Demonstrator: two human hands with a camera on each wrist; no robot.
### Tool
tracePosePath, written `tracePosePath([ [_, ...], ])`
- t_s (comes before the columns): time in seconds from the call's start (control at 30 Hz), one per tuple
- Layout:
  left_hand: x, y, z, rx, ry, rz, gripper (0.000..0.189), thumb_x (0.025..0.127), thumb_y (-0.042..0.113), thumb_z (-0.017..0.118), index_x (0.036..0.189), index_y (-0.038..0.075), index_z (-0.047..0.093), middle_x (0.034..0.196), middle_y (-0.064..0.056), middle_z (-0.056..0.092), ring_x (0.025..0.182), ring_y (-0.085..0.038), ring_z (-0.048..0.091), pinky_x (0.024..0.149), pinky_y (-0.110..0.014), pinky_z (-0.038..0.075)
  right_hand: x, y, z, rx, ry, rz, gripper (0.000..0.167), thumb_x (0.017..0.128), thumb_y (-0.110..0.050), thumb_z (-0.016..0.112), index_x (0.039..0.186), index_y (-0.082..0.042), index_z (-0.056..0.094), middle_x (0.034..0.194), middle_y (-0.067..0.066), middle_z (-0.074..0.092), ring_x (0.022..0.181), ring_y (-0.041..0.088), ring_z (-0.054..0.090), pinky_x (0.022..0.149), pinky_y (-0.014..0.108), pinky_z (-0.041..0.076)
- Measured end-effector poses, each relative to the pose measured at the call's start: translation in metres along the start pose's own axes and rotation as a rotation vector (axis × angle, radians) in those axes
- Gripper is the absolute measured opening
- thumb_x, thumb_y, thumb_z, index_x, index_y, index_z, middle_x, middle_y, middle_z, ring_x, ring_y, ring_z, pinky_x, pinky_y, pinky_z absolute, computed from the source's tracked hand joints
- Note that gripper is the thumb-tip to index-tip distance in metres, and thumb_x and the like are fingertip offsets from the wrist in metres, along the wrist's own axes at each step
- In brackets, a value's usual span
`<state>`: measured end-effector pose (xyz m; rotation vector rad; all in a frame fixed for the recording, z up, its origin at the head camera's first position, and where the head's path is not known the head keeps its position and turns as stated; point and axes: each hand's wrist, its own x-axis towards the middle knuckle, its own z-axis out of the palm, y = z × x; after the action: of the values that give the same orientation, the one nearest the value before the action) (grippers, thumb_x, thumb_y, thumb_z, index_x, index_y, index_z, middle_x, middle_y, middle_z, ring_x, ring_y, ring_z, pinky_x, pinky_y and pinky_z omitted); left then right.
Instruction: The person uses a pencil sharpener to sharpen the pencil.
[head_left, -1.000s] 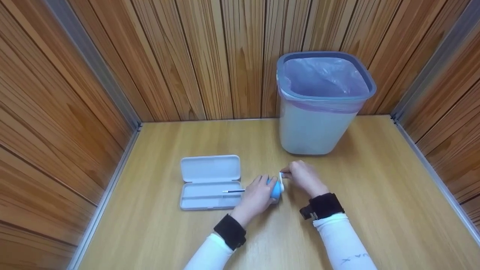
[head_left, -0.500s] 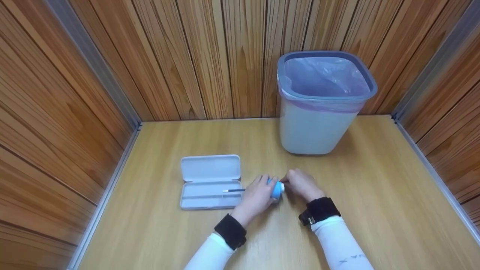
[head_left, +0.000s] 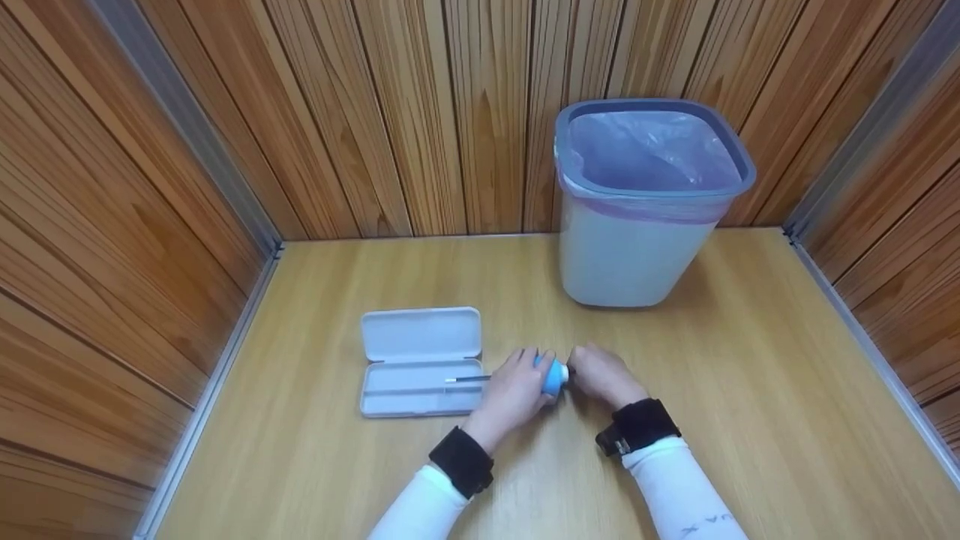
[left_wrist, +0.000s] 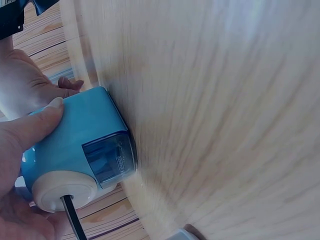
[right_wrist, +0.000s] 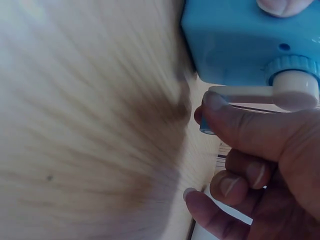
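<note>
A blue crank pencil sharpener (head_left: pixel 555 378) stands on the table, and my left hand (head_left: pixel 513 390) grips it from above. Its clear shavings window (left_wrist: pixel 112 159) shows in the left wrist view. A dark pencil (left_wrist: pixel 74 216) sticks out of the white front collar, its white-tipped end (head_left: pixel 450 380) pointing left over the pencil case. On the sharpener's other side, my right hand (head_left: pixel 604 375) pinches the small blue knob (right_wrist: pixel 206 125) of the white crank arm (right_wrist: pixel 245 94) between thumb and forefinger. The other right fingers hang loosely curled below.
A grey pencil case (head_left: pixel 409 378) lies open just left of the sharpener, lid folded back. Behind, toward the right, stands a tall bin (head_left: pixel 634 259) lined with a plastic bag (head_left: pixel 652 150). Wood-panelled walls (head_left: pixel 487 120) enclose the table (head_left: pixel 315 450) at back and sides.
The right hand has swung the crank from pointing up and away down toward the table side, coming nearer the body. My left hand, the sharpener and the pencil have stayed in place.
</note>
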<state>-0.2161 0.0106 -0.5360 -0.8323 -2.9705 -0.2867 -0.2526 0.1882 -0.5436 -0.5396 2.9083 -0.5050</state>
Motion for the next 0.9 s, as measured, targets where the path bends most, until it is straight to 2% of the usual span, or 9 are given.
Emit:
tracePosePath([
  [0.13,0.0,-0.001,0.001,0.026,0.055,0.03,0.065,0.085,0.039,0.076,0.14,0.012,0.054,0.124,-0.012,0.057,0.112,-0.025,0.055,0.093,-0.034,0.05,-0.002,-0.001,0.0,-0.017,0.002,-0.015,0.019,0.081,0.005,0.062,0.068,-0.009,0.066,0.059,-0.001,0.049,0.053,0.019,0.044,0.049,0.035,0.041],
  [0.23,0.0,-0.001,0.002,0.039,0.071,0.04,0.065,0.084,0.04,0.077,0.139,0.012,0.055,0.121,-0.011,0.058,0.109,-0.024,0.056,0.09,-0.033,0.051,-0.003,-0.002,0.001,-0.012,-0.009,-0.013,0.018,0.081,0.005,0.062,0.07,-0.008,0.066,0.059,-0.001,0.049,0.053,0.019,0.043,0.049,0.035,0.04],
  [0.5,0.0,-0.001,0.001,0.026,0.029,0.015,0.066,0.086,0.039,0.075,0.142,0.013,0.052,0.128,-0.012,0.055,0.116,-0.025,0.054,0.096,-0.034,0.048,-0.008,-0.004,0.002,0.015,-0.005,0.001,0.014,0.084,0.005,0.063,0.079,-0.005,0.071,0.062,0.0,0.052,0.056,0.019,0.047,0.054,0.035,0.045],
  [0.9,0.0,0.0,0.0,0.008,0.009,0.006,0.067,0.086,0.039,0.075,0.143,0.014,0.051,0.13,-0.012,0.054,0.117,-0.025,0.053,0.098,-0.035,0.047,-0.014,-0.005,0.003,0.039,-0.022,0.007,0.012,0.085,0.002,0.066,0.08,-0.007,0.071,0.062,-0.001,0.051,0.056,0.018,0.047,0.055,0.033,0.044],
])
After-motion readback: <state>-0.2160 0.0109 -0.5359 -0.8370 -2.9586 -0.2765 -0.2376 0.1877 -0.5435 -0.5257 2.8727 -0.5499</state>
